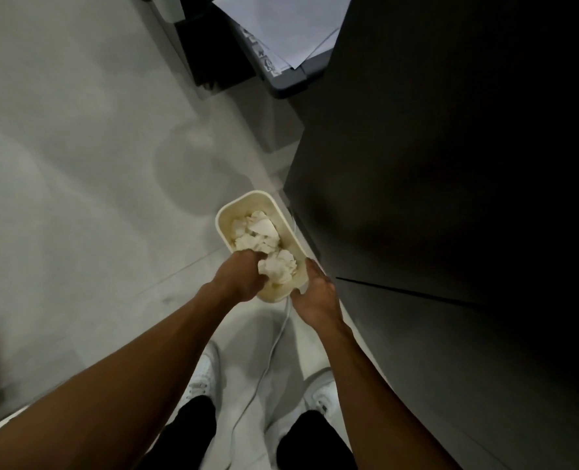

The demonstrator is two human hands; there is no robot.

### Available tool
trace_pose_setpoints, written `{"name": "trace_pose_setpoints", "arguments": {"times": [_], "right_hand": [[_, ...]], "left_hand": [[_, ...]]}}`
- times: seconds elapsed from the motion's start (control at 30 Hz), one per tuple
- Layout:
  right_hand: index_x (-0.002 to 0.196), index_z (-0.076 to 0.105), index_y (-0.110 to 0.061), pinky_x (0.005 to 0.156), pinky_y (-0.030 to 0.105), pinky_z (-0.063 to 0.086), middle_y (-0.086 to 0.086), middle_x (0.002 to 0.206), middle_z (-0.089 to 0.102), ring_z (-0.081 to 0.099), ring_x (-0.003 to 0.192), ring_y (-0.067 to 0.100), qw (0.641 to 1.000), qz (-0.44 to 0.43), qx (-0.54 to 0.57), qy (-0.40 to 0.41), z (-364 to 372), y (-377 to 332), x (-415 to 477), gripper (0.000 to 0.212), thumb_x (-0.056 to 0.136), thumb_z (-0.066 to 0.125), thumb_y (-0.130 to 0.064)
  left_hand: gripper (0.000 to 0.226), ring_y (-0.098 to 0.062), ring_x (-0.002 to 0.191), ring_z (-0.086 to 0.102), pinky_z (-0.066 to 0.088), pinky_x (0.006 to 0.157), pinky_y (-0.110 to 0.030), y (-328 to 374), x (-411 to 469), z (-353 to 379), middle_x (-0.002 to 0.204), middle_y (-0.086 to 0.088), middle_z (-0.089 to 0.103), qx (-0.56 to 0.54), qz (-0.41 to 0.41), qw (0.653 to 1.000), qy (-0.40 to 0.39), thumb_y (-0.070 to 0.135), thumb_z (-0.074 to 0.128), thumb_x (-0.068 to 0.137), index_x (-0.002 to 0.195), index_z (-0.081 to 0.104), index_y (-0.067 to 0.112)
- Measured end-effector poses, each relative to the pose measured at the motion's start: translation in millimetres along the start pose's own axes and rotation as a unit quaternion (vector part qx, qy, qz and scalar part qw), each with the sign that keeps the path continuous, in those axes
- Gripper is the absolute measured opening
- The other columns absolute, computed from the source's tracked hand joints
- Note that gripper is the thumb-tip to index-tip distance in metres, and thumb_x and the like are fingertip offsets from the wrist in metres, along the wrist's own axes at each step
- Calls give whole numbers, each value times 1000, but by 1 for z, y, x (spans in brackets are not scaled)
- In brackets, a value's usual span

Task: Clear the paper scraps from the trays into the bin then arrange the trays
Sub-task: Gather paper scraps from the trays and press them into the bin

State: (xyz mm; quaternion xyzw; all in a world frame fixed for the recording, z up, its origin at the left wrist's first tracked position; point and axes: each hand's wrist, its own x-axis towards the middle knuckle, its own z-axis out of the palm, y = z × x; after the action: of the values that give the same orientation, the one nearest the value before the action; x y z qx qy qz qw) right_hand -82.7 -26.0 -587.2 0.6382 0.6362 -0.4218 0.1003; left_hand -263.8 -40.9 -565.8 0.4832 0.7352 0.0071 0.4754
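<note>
Grey tiled floor (78, 147) fills the left side, and no bin is in view anywhere. Left hand (244, 279) reaches into the near end of the tray with its fingers curled round a crumpled white paper ball (279, 268). Cream oblong plastic tray (247, 197) is held in the air over the floor, long axis pointing away from the person. Loose white paper scraps (255, 234) are piled in its far half, touching the ball. Right hand (315, 293) grips the tray's near right corner with the thumb along the rim, and it carries the tray alone. Thin white cable (274, 344) hangs below the tray, between a pair of white shoes (203, 378). Tall dark cabinet front (450, 198) stands just beside the tray on the right. Grey printer (288, 72) with white sheets (281, 25) on it sits at the top, well apart from the tray.

Judged step: emptying this tray, scraps not yet binned.

How to do it well:
- Keep the tray level in the right hand, since the scraps look light and would spill on a tilt.
- Find the bin first, then lift the ball straight up so it doesn't drag its neighbours out.
- Or tip the whole tray over the bin and sweep it out with the left hand.
- Watch the cable near the feet.
</note>
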Motion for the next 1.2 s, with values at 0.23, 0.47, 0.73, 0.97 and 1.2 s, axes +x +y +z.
{"name": "trace_pose_setpoints", "arguments": {"times": [0.23, 0.47, 0.73, 0.97, 1.2], "right_hand": [[147, 46, -28, 109, 45, 50, -3, 144, 57, 55, 133, 25, 999, -1, 26, 26, -34, -31, -32, 63, 89, 71, -29], [147, 46, -32, 105, 36, 51, -5, 143, 59, 58, 132, 21, 996, -34, 56, 52, -96, -91, -112, 58, 95, 66, -48], [149, 52, -22, 107, 22, 43, -5, 144, 60, 57, 132, 14, 959, -64, 231, 152, -217, -174, -243, 56, 96, 68, -16], [138, 62, -28, 104, 32, 53, -14, 125, 69, 63, 114, -1, 898, -105, 324, 278, -309, -210, -340, 48, 92, 72, -19], [135, 64, -24, 104, 28, 53, -14, 117, 71, 65, 109, -3, 824, -125, 374, 406, -396, -190, -420, 44, 93, 74, -22]], "left_hand": [[35, -25, 111, 67, 53, 97, -35, 6, -42, -36, 124, -5, 71, -16, 1, 998, 68, 19, 65, 94, 129, 68, 14], [29, -19, 96, 70, 52, 90, -28, 67, -126, -101, 116, -1, 74, -85, 32, 990, 111, 20, 61, 98, 125, 70, 15], [20, -13, 95, 67, 56, 85, -30, 166, -238, -195, 108, 6, 71, -191, 99, 965, 151, 20, 63, 99, 118, 68, 25], [21, -8, 93, 68, 54, 89, -27, 259, -318, -265, 96, 9, 72, -179, 218, 937, 204, 21, 67, 96, 117, 71, 23], [24, 5, 90, 61, 47, 80, -12, 358, -379, -285, 102, 11, 68, -154, 331, 913, 181, 26, 68, 96, 120, 68, 24]]}}
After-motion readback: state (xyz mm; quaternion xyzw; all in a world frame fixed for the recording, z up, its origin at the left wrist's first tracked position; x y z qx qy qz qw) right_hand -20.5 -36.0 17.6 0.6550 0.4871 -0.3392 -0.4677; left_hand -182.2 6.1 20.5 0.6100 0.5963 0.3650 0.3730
